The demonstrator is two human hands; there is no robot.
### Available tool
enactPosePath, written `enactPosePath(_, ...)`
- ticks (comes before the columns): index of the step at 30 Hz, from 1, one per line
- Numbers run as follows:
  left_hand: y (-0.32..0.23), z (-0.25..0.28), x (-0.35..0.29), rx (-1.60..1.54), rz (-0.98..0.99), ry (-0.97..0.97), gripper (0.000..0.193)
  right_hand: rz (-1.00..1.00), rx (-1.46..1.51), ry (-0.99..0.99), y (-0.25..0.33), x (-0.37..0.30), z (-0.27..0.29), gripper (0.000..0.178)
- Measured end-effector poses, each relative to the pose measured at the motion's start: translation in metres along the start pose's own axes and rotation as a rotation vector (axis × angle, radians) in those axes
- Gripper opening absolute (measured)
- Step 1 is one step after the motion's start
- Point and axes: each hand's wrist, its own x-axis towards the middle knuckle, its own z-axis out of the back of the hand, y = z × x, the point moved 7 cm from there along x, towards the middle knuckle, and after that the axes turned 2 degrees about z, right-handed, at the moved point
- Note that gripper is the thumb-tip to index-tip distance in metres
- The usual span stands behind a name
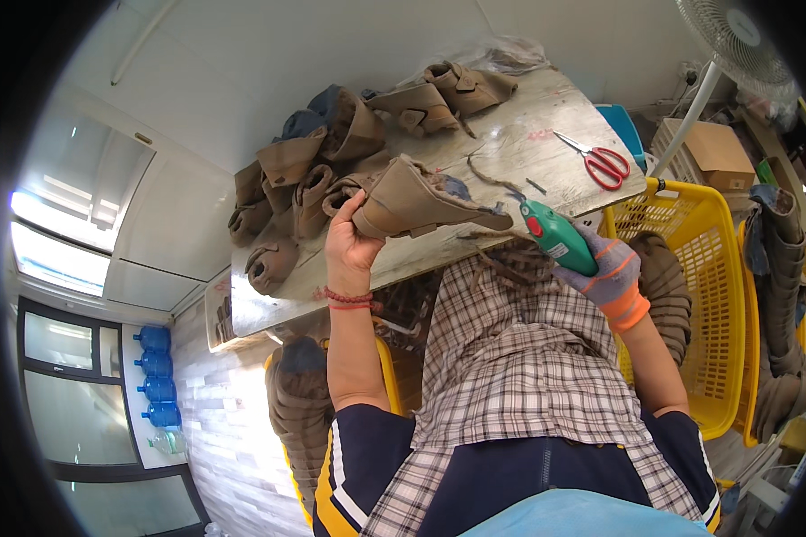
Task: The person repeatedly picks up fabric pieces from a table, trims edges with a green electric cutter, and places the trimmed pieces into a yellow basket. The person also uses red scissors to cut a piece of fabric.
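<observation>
Bare left hand (pixel 349 246) is clamped on the heel of a tan boot (pixel 421 204) held over the bench (pixel 510 143)'s near edge, gloved right hand (pixel 611 279) fisted round a green power tool (pixel 555 234) at its toe; boot looks light and floppy, so I'd grip the stiffer heel.

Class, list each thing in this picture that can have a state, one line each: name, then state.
Left hand: bare, gripping the tan boot.
Tan boot: held up over the table edge, lying on its side.
Right hand: gloved, gripping the green power tool.
Green power tool: tip at the boot's sole.
Red scissors: lying on the table, blades slightly apart.
Yellow basket: holding boots.
</observation>
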Motion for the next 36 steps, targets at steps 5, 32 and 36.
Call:
enactPosePath(5, 0.005, 0.017, 0.001, -0.040, 0.060, -0.031, 0.025, 0.132, -0.103, -0.057, 0.004, -0.013, 0.000, 0.068)
enactPosePath(32, 0.059, -0.008, 0.013, -0.030, 0.119, 0.078, 0.031, 0.114, 0.022, -0.022, 0.019, -0.002, 0.005, 0.067)
enactPosePath(36, 0.070, -0.033, 0.003, -0.007, 0.028, 0.208, 0.038, 0.049, 0.076, -0.028, 0.018, 0.002, 0.002, 0.065)
